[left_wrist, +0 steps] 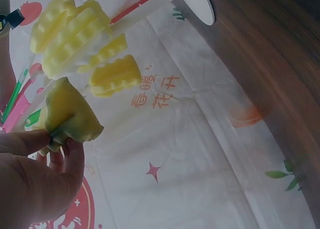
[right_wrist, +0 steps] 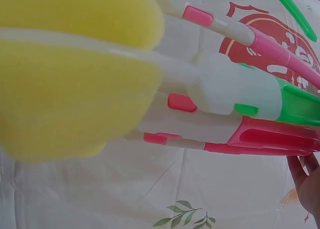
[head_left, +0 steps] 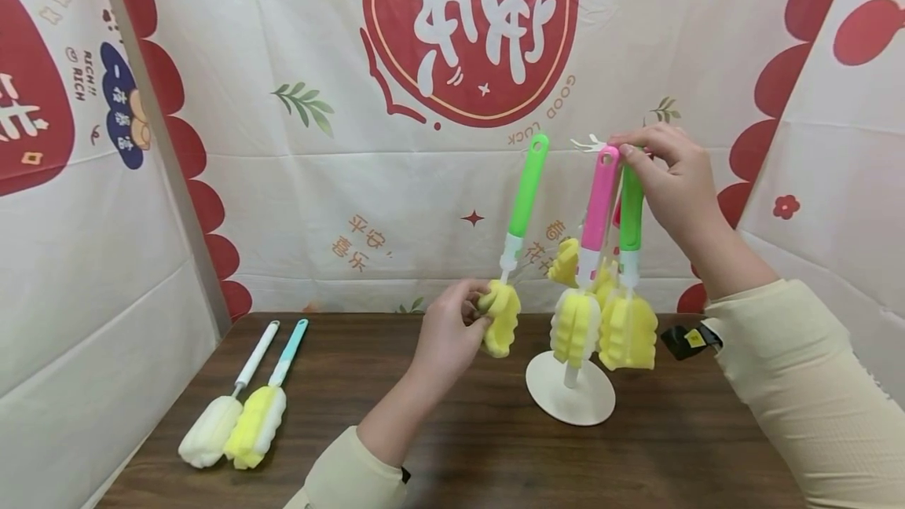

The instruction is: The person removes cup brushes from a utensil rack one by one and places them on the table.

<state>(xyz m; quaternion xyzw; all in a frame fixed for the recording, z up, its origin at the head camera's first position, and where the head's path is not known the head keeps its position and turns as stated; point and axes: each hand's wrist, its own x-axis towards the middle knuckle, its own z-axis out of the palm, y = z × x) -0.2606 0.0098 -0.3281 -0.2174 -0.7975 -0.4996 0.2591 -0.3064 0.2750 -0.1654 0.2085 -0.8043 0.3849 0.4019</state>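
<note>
In the head view my left hand pinches the yellow sponge head of a bottle brush whose green handle points up. The left wrist view shows thumb and fingers on that squeezed sponge. My right hand is at the top of a white stand, curled over the upper end of a green-handled bottle brush. Beside it hangs a pink-handled brush. In the right wrist view, the right hand's fingers reach the handle ends, with a yellow sponge close to the camera.
The stand's round white base rests on the dark wooden table. More yellow sponges hang behind the front brushes. At the left lie a white bottle brush and a blue-handled one. A printed cloth hangs behind.
</note>
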